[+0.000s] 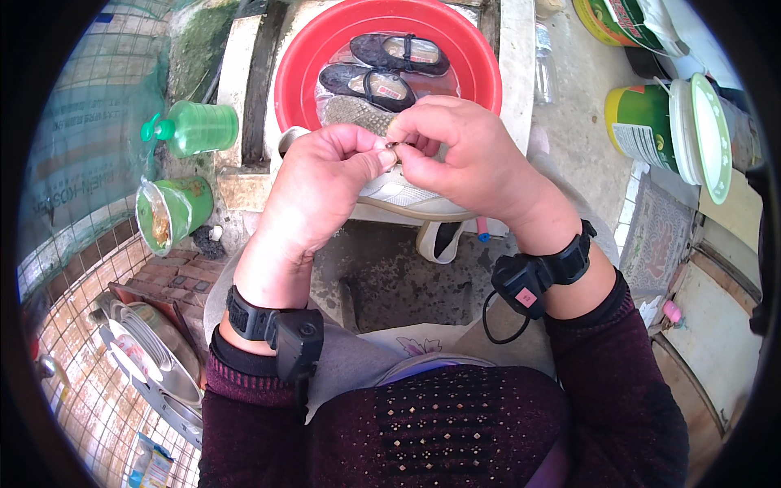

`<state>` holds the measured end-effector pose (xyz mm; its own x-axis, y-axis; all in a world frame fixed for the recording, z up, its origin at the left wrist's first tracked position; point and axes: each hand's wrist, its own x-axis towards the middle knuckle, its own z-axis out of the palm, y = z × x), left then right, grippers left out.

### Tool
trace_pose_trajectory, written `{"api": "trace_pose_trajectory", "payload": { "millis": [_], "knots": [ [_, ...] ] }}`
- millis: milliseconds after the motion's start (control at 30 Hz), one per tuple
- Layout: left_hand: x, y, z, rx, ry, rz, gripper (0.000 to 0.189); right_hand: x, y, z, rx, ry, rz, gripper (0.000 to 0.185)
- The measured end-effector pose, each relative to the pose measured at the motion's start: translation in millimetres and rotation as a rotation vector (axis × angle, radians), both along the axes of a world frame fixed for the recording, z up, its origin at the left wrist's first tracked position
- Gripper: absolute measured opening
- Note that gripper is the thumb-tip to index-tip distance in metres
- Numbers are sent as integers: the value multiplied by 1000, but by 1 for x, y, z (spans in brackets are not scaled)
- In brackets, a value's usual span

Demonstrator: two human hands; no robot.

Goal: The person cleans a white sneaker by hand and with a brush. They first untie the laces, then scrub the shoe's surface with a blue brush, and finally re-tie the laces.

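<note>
My left hand [326, 174] and my right hand [467, 155] meet over the front of a red plastic basin. Their thumbs and forefingers pinch a small dark item [394, 145], too small and covered to identify. Just beneath the fingers lies a white mesh shoe [407, 196] with a tan sole edge, partly hidden by both hands. Inside the basin [299, 73], a pair of black strap shoes [399, 53] sits in shallow water, insoles facing up. Nearer me in the basin, a patterned shoe sole [357, 114] shows. Part of another white shoe [290, 139] appears behind my left hand.
A green pump bottle [204, 128] and a green bin [201, 198] stand at left, above stacked metal dishes [161, 354]. Under the ledge are a white shoe [440, 243] and a pink-and-blue handle [482, 229]. Lidded buckets [647, 131] stand at right, near a clear bottle [544, 73].
</note>
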<state>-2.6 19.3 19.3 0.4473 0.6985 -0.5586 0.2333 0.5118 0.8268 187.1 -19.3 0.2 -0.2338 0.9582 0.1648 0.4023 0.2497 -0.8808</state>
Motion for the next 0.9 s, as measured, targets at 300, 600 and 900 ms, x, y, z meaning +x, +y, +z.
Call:
{"api": "trace_pose_trajectory", "payload": {
  "millis": [300, 600, 900],
  "knots": [
    [3, -7, 3, 184, 100, -109, 7, -13, -4, -6, 219, -194, -45, 11],
    [0, -7, 0, 137, 58, -104, 7, -17, -8, -7, 181, -275, -53, 13],
    [-1, -7, -4, 41, 31, -84, 8, -17, -14, -10, 38, -244, -89, 18]
  ]
}}
